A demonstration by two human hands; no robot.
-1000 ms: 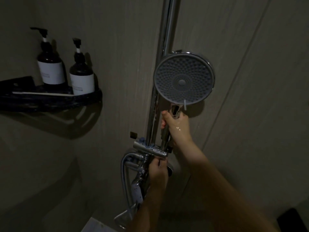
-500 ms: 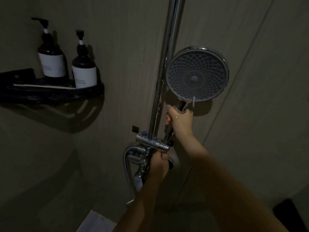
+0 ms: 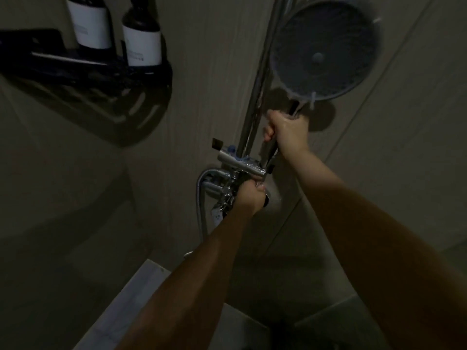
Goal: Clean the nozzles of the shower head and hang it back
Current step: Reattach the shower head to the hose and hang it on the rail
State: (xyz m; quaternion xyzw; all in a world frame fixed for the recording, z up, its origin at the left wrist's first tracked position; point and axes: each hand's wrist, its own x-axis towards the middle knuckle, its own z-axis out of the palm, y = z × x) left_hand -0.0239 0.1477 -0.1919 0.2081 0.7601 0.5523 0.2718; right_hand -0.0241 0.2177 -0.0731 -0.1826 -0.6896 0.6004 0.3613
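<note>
Holding the shower head (image 3: 324,50) up by its handle beside the chrome riser pipe (image 3: 260,79), the person appears to be at the rinse-or-rehang stage of the job, though the dim, slightly smeared view makes it hard to say which. The right hand (image 3: 286,130) is wrapped round the handle just under the round face, fingers curled tight on it, arm stretched up and forward from the lower right of the view, wrist roughly in line with the handle. The nozzle face looks toward the camera, high on the wall and partly cut by the top edge; whether the handle already sits in a bracket on the pipe I cannot tell. The left hand (image 3: 250,195) reaches in lower down, its fingers closed round a knob or lever of the mixer valve (image 3: 240,162), just below the horizontal chrome bar; the hose (image 3: 201,198) loops down at its left. Judged from this, the next move calls for a controlled turn of the valve with the left hand while the right keeps the head steady and pointed away from the person, then a seating of the handle in its holder and a check that it stays before letting go. Two pump bottles (image 3: 113,29) stand on a dark corner shelf (image 3: 83,61) at upper left, well apart from both hands.
</note>
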